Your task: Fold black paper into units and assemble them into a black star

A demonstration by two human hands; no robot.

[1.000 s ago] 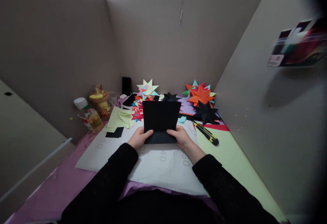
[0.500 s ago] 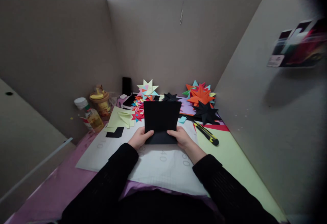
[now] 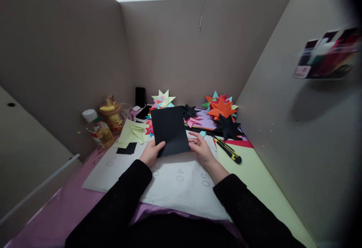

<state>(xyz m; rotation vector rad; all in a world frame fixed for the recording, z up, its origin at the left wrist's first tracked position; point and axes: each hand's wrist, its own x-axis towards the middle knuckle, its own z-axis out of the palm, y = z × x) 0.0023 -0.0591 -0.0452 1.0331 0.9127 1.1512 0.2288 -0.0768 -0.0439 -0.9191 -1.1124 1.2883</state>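
Observation:
A folded black paper sheet (image 3: 169,129) is held up over the white cutting mat (image 3: 175,182), tilted a little to the left. My left hand (image 3: 151,152) pinches its lower left corner, thumb on the front. My right hand (image 3: 200,148) is beside the sheet's lower right edge with fingers spread; it looks off the paper or barely touching it. Both arms wear black sleeves.
Paper stars lie at the back: pale yellow (image 3: 163,99), orange (image 3: 221,106), black (image 3: 226,126). A yellow and black utility knife (image 3: 227,149) lies right of my hands. A glue bottle (image 3: 97,127), a jar (image 3: 111,114), light green sheets (image 3: 131,132) and a black scrap (image 3: 126,149) sit left. Cardboard walls enclose the desk.
The black sheet has swung left and tilted. My right hand has let go of its lower right corner and opened. My left hand keeps its grip.

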